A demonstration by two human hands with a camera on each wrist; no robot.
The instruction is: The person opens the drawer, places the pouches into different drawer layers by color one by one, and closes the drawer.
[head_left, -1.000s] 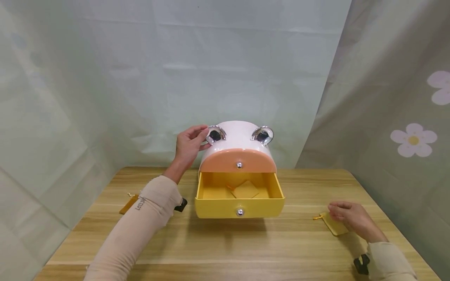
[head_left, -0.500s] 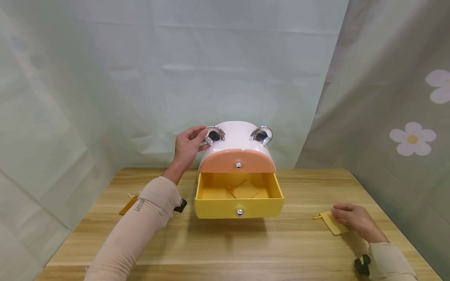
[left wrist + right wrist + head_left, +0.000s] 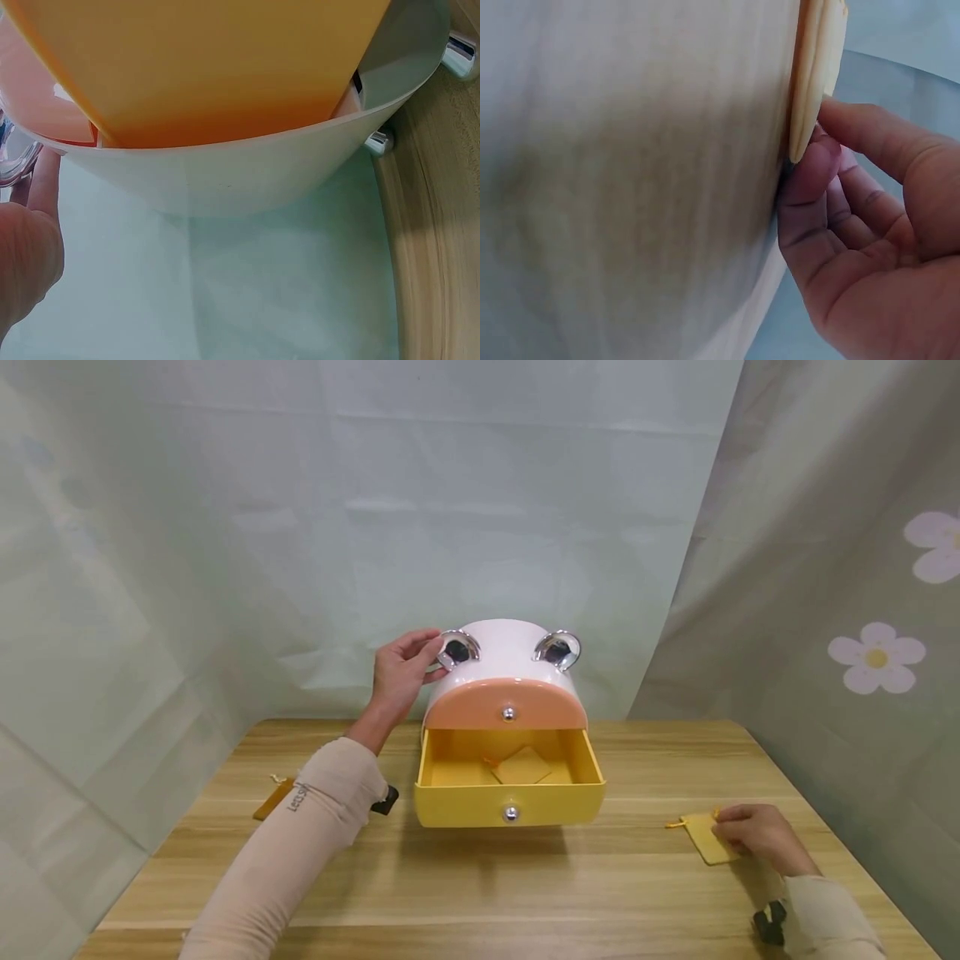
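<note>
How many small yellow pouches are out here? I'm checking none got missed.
3: one pouch inside the open yellow drawer, one pouch on the table under the right hand, one pouch on the table's left, partly hidden behind the left forearm. More may be hidden.

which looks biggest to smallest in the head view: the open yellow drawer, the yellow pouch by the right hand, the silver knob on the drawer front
1. open yellow drawer
2. yellow pouch, partly covered by the right hand
3. silver knob

The gaps are plain; nearness does not blur the order.
</note>
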